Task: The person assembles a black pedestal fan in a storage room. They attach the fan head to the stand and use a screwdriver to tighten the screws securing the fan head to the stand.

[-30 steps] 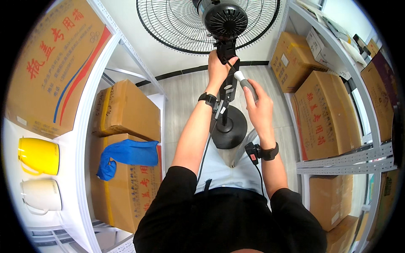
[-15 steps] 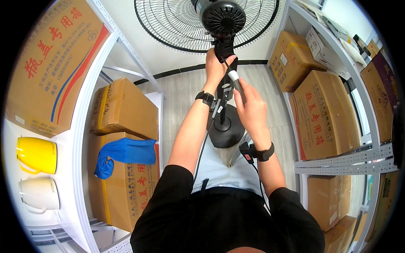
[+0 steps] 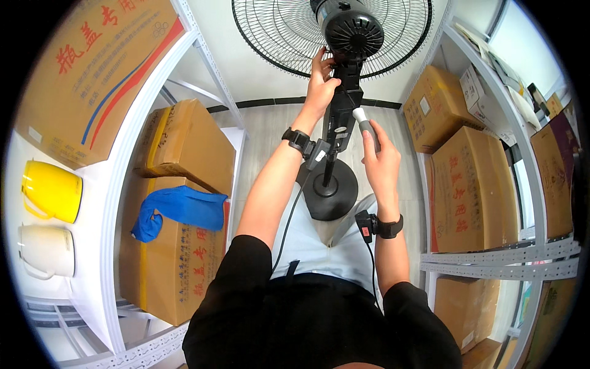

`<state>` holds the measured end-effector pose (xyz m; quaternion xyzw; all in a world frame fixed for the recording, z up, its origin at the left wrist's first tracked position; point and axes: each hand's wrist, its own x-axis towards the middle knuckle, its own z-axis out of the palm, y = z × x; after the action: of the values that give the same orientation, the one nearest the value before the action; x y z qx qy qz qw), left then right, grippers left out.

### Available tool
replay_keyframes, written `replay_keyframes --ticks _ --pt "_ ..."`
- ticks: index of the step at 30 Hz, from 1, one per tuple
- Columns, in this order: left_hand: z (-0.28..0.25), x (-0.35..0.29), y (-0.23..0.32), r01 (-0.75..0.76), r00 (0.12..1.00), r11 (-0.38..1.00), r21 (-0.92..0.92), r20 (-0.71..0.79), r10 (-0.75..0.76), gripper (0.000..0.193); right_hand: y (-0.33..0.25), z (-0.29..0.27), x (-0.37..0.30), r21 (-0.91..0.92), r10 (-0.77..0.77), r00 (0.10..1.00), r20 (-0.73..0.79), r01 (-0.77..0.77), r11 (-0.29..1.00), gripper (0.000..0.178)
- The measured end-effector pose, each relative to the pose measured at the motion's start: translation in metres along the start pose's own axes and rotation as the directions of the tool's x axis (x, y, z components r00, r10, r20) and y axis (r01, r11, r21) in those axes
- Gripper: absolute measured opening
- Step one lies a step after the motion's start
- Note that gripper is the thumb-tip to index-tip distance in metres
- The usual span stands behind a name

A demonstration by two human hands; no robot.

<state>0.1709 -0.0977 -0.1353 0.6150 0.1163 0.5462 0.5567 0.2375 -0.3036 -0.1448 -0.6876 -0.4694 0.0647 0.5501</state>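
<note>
A black standing fan (image 3: 353, 34) stands in front of me, its round wire cage against the far wall. My left hand (image 3: 319, 86) is at the fan's neck, just below the motor housing. Its fingers curl up along the left side, and the thumb lies against the neck. Held in my right hand (image 3: 384, 163) is a slim tool (image 3: 369, 130) with a grey handle and white collar. The tool points up toward the fan's black post, and a thin dark shaft seems to extend from it. Below, the round black base (image 3: 332, 195) rests on the floor between my legs.
Metal shelves flank me, loaded with cardboard boxes (image 3: 192, 144) on the left and more boxes (image 3: 470, 190) on the right. A blue cloth (image 3: 181, 206) lies over one left box. A yellow kettle (image 3: 54, 190) and a white kettle (image 3: 48, 251) stand on the left shelf.
My left hand has slid up the fan's neck toward the motor, its fingers less wrapped. My right hand and the tool have drawn back from the neck. The view has shifted slightly.
</note>
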Motion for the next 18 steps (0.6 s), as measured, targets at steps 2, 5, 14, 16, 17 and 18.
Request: replay_keyframes --ticks 2,5,14,16,17,18 --pt "0.002 -0.002 0.003 -0.001 0.999 0.999 -0.053 -0.047 -0.002 0.08 0.005 0.001 0.002 -0.049 -0.094 0.995 -0.025 0.092 0.995 0.036" --pt "0.001 0.002 0.01 0.041 0.995 0.97 -0.24 -0.074 -0.06 0.068 -0.003 -0.003 0.001 -0.068 0.005 1.0 0.016 -0.004 0.998 0.034" --pt "0.007 0.008 0.017 0.087 0.974 0.97 -0.225 -0.186 -0.131 0.036 -0.028 -0.011 0.008 0.005 0.119 0.99 0.078 -0.12 0.993 0.037" --pt "0.006 0.013 0.016 0.111 0.957 0.969 -0.222 -0.237 -0.164 0.032 -0.028 -0.009 0.008 0.019 0.116 0.99 0.077 -0.118 0.993 0.037" --pt "0.005 0.015 0.014 0.12 0.947 0.967 -0.226 -0.265 -0.18 0.03 -0.028 -0.009 0.008 0.022 0.111 0.991 0.077 -0.113 0.993 0.037" --pt "0.005 0.017 0.013 0.097 0.946 0.975 -0.202 -0.284 -0.153 0.028 -0.029 -0.009 0.008 0.02 0.128 0.988 0.082 -0.13 0.991 0.038"
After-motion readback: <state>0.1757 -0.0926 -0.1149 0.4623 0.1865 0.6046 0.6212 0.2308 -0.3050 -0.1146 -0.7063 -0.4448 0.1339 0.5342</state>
